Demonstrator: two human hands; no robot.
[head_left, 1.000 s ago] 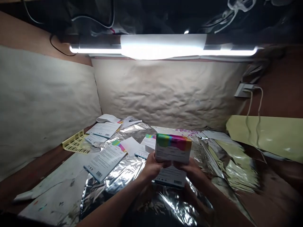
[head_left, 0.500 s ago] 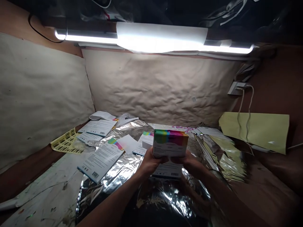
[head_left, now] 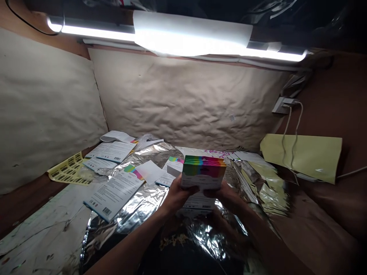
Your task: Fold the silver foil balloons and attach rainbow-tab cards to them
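A stack of printed cardboard packets with rainbow-coloured tops stands upright between my two hands. On its left side my left hand is closed, the thumb lying across the front face. My right hand grips the opposite side in the same way, its thumb also on the front. White printing and a barcode show on the lower part of the front packet. Just left of the stack lies another packet, partly covered by a white paper piece. A larger printed packet rests farther left.
Shiny silver-black sheeting covers the middle of the table. More packets lie at the back left by a yellow sticker sheet. Yellow-backed sheets are piled at the right, below a wall socket with white cables.
The camera view has shifted a little, so the scene sits slightly left and higher. The stack's top has tilted slightly, with its packet edges more fanned; both hands still hold it.
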